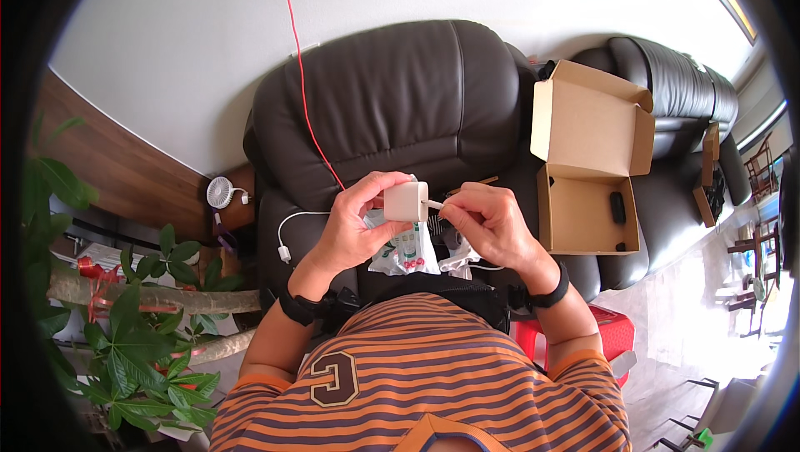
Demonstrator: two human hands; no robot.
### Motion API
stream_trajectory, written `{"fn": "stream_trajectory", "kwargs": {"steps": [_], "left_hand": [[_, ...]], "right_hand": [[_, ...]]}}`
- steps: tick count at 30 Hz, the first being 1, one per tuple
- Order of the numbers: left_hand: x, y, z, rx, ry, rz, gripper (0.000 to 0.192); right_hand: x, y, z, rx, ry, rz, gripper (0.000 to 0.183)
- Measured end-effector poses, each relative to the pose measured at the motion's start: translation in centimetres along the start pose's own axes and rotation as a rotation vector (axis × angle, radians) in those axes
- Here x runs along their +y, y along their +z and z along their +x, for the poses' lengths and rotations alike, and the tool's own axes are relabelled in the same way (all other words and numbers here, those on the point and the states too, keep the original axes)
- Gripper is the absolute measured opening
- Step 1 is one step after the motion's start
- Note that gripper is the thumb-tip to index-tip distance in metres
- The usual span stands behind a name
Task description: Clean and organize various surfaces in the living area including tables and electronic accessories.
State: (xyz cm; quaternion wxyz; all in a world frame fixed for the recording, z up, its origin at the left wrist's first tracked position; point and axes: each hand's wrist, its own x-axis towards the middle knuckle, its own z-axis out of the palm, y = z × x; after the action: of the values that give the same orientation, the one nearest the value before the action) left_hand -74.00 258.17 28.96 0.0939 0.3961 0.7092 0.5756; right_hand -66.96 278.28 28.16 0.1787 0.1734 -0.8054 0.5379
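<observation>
My left hand (357,214) grips a white power adapter (402,202), thumb below and fingers along the top. On the right, my right hand (490,222) pinches a white cable plug (434,204) between thumb and fingers. The plug's tip is at the adapter's right face; how deep it sits I cannot tell. Beneath the hands lies a white plastic bag (406,252) with green and red print. Some white cable (456,261) lies just right of the bag. A red cord (303,86) runs down from the wall to behind my left hand.
A dark leather sofa (387,102) stretches ahead. An open cardboard box (587,211) with a black object (617,207) inside rests to the right. A white cable end (284,253) and a small fan (220,192) are at the left, near a leafy plant (134,339). A red stool (615,327) stands low right.
</observation>
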Motion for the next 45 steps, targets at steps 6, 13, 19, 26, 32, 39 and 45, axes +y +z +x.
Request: {"fn": "stream_trajectory", "kwargs": {"steps": [6, 13, 19, 26, 32, 39, 45], "left_hand": [[-0.3, -0.4, -0.4, -0.066, -0.108, -0.222, 0.049], [-0.3, -0.5, -0.2, -0.054, -0.12, -0.199, 0.049], [0.7, -0.7, 0.1, -0.052, 0.072, 0.277, 0.045], [-0.7, -0.7, -0.5, -0.068, -0.095, -0.003, 0.044], [-3.1, -1.6, -0.7, -0.033, -0.397, -0.409, 0.042], [-8.4, -4.9, 2.1, 0.135, -0.756, -0.623, 0.031], [-15.8, -10.4, 9.1, 0.483, -0.73, -0.289, 0.038]], "right_hand": [[1.5, -0.3, 0.1, -0.145, 0.318, 0.373, 0.019], [0.1, 0.0, 0.4, -0.06, 0.223, 0.179, 0.014], [-0.9, 0.2, 0.9, -0.07, -0.045, -0.197, 0.011], [-0.2, 0.1, 0.7, -0.092, -0.104, -0.093, 0.006], [1.1, -1.2, 0.4, 0.13, 0.216, 0.071, 0.007], [3.7, -3.9, -3.3, 0.204, 0.524, 0.063, 0.014], [3.8, -4.8, -5.6, 0.298, 0.582, 0.007, 0.013]]}}
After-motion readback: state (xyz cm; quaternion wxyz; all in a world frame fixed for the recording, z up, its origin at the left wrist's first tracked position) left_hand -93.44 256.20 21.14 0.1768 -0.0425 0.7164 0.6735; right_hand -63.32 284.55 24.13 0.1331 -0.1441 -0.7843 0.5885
